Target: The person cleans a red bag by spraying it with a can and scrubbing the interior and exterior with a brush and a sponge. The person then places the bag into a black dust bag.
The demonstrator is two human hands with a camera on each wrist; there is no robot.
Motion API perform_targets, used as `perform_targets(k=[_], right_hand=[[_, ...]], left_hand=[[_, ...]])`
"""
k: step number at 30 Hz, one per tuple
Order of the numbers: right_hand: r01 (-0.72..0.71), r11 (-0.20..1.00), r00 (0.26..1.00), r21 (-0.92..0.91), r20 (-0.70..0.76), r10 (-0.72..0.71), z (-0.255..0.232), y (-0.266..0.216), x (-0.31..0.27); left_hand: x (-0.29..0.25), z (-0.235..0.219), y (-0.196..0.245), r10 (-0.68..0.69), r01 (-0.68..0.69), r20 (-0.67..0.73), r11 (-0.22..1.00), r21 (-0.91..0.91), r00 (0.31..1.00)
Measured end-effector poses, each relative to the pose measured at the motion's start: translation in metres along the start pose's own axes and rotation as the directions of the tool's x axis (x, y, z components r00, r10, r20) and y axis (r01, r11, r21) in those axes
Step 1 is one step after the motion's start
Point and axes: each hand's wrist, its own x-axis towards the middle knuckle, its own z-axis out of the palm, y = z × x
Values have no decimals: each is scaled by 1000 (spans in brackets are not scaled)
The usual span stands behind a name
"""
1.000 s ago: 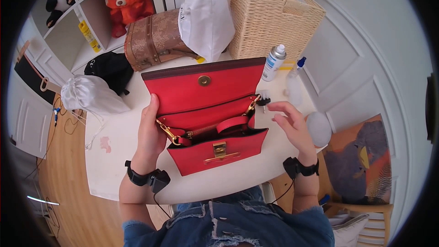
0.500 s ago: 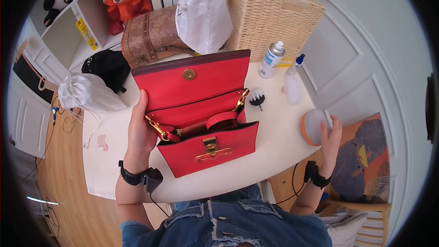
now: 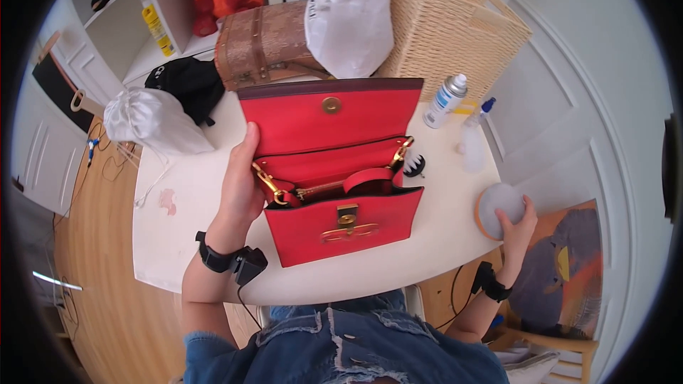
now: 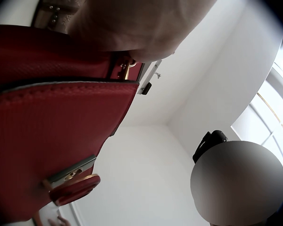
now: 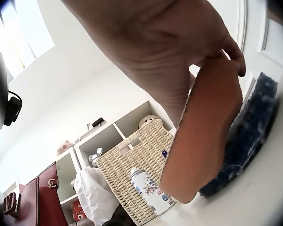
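A red handbag [image 3: 348, 231] stands on the white table with its flap [image 3: 299, 124] raised. Gold clasp, gold strap rings and a red strap show at its opening. My left hand [image 3: 242, 188] grips the bag's left side, thumb up along the flap's edge; in the left wrist view the palm covers that upper corner. At the table's right edge my right hand [image 3: 519, 231] holds a round grey-topped sponge pad [image 3: 498, 206]. Its thick orange foam side [image 5: 203, 127] appears tilted in the right wrist view, beside a fuzzy blue pad [image 5: 247, 141].
Behind the bag are a brown patterned case [image 3: 263, 43], a white cloth bag [image 3: 348, 21] and a wicker basket [image 3: 441, 28]. A spray can [image 3: 445, 103], clear bottle [image 3: 472, 146] and small brush [image 3: 414, 166] stand right. White [image 3: 156, 121] and black pouches [image 3: 188, 85] lie left.
My right hand has moved from beside the handbag rightward to the round sponge pad and taken hold of it. The left hand keeps its grip on the bag. The head view has shifted slightly.
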Motion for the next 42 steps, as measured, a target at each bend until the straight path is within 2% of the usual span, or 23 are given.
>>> perform_targets(k=[2, 7, 9, 10, 12, 13, 15, 16, 18, 19, 21, 22, 24, 26, 28, 29, 31, 32, 34, 35, 36, 38, 42], right_hand=[[-109, 985, 994, 130, -1, 110, 0, 6, 2], [-253, 910, 967, 328, 92, 236, -12, 20, 3], [-310, 735, 950, 604, 219, 221, -15, 28, 1], [-309, 736, 951, 603, 219, 220, -16, 28, 0], [-326, 501, 943, 802, 310, 117, -22, 24, -2], [-324, 502, 944, 802, 310, 114, -25, 18, -1], [-420, 155, 907, 894, 408, 105, -33, 3, 2], [-420, 155, 907, 894, 408, 105, -34, -6, 5], [-309, 4, 951, 951, 309, -23, -30, -31, 15], [-307, 1, 951, 952, 307, -22, -26, -43, 21], [-39, -18, 984, 999, 36, -177, -15, -75, 36], [-37, -26, 983, 999, 32, -181, -13, -98, 43], [132, 114, 965, 985, -101, -241, -19, -152, 52], [378, 219, 839, 900, -232, -493, -24, -195, 59], [366, 147, 742, 919, -192, -642, -19, -226, 59], [371, 135, 735, 919, -201, -648, -14, -236, 58], [405, 182, 640, 896, -136, -756, -5, -248, 58], [408, 172, 630, 897, -140, -764, -4, -250, 62], [622, 399, 694, 674, -237, -680, -5, -249, 68], [612, 472, 761, 635, -309, -571, -5, -248, 70], [611, 469, 760, 637, -307, -573, -6, -248, 72], [466, 250, 879, 848, -412, -242, -8, -247, 75], [446, 185, 879, 875, -390, -273, -23, -235, 70]], left_hand=[[0, -1, 1, 5, -7, 52, 999, 42, 999], [-3, 5, 6, -2, -1, 50, 998, 61, 999], [-4, 6, 6, -5, 2, 47, 998, 60, 999], [-4, 7, 6, -8, 5, 47, 998, 61, 999], [-3, 6, 7, -15, 12, 47, 998, 67, 999], [-3, 5, 7, -22, 18, 46, 997, 73, 999], [-2, 4, 5, -10, 6, 50, 997, 75, 999], [-2, 4, 5, 0, -5, 57, 997, 77, 998], [-2, 6, 6, -8, 4, 57, 998, 67, 998], [-3, 7, 7, -15, 12, 55, 998, 56, 998], [-4, 9, 7, -21, 19, 45, 998, 55, 999], [-4, 9, 8, -27, 26, 32, 998, 51, 999], [-3, 5, 5, -18, 16, 34, 998, 54, 999], [-2, 2, 5, -4, 2, 36, 998, 56, 999], [-3, 3, 5, -24, 21, 69, 999, 44, 997], [-4, 4, 7, -41, 40, 71, 999, 23, 997], [-5, 6, 7, -37, 36, 65, 999, 13, 997], [-6, 6, 7, -45, 45, 64, 999, 5, 997], [-7, 5, 6, -32, 32, 60, 999, 4, 998], [-7, 4, 5, -28, 28, 68, 1000, 9, 997], [-7, 4, 5, -27, 26, 78, 1000, 13, 997], [-7, 3, 5, -18, 17, 84, 1000, 18, 996], [-6, 4, 5, -14, 13, 75, 1000, 14, 997]])
